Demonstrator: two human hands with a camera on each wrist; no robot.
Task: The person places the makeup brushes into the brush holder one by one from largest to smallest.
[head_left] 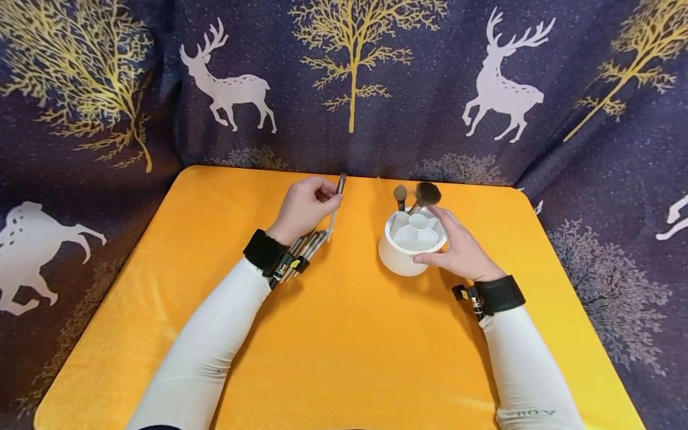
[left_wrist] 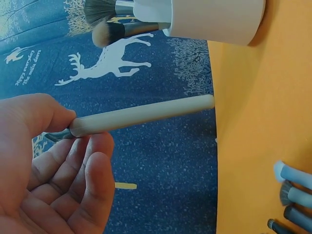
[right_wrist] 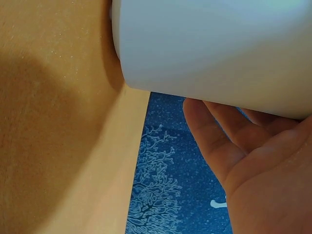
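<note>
My left hand (head_left: 303, 209) pinches a makeup brush (left_wrist: 146, 113) between thumb and fingertips, near its dark head. The brush's pale handle slants down, its plain end above the yellow table in the head view. My right hand (head_left: 461, 246) holds a white round brush holder (head_left: 400, 260) by its right side, thumb at the front and fingers behind. Inside, the holder has petal-shaped compartments round a small centre ring. A big dark fluffy brush (head_left: 428, 194) and a smaller light-tipped brush (head_left: 400, 194) stand in its far part, bristles up.
Several more makeup brushes (head_left: 317, 239) lie side by side on the table beneath the left wrist, partly hidden by it. The yellow-covered table (head_left: 344, 346) ends at a dark curtain (head_left: 387, 119) with deer and trees behind it.
</note>
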